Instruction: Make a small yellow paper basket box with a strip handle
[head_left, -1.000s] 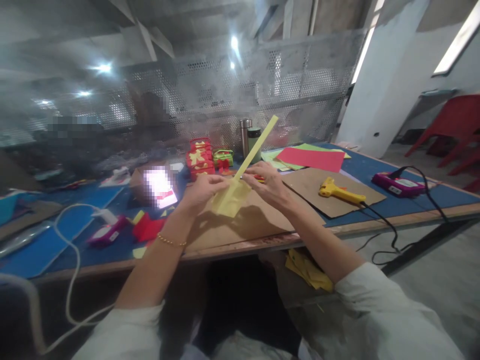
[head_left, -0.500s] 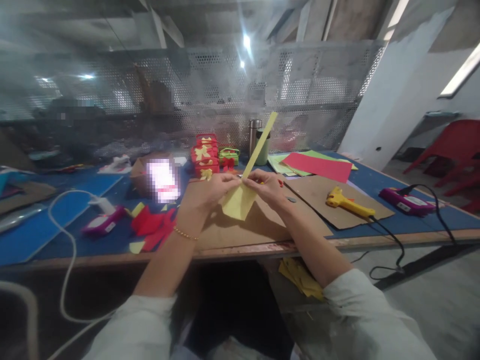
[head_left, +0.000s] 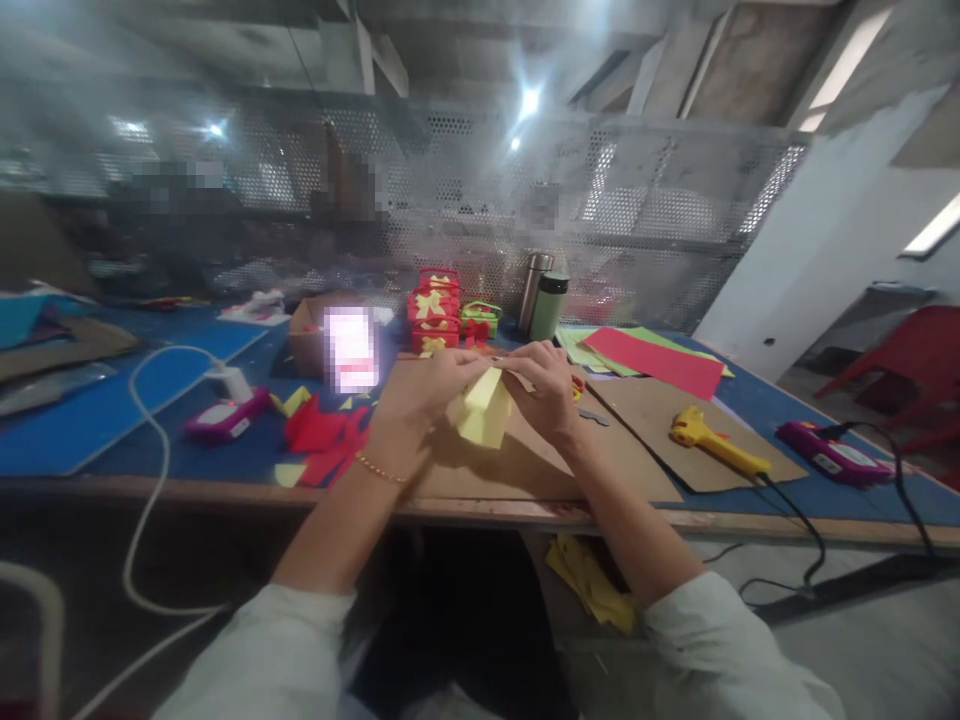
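Note:
A piece of folded yellow paper [head_left: 486, 412] hangs between my two hands, above the brown cardboard sheet [head_left: 540, 475]. My left hand [head_left: 442, 385] pinches its upper left edge. My right hand [head_left: 541, 385] is closed on its upper right side, fingers bent over the top. The fingertips of both hands almost meet there, and they hide the paper's top edge. Beside my right hand lie the red-and-yellow handles of a tool [head_left: 577, 388], partly covered, and a small grey flat piece [head_left: 594, 418].
A yellow glue gun [head_left: 716, 443] lies on cardboard at the right, its cord leading off the table. Red paper pieces [head_left: 322, 435] and a purple power strip [head_left: 227, 416] are at the left. Red paper boxes [head_left: 435, 305], a green bottle [head_left: 550, 306] and a steel flask [head_left: 534, 290] stand behind.
The long yellow strip that stuck up above my hands no longer shows there. The yellow paper has turned and looks more folded; my right fingers now curl over it. The view has shifted slightly.

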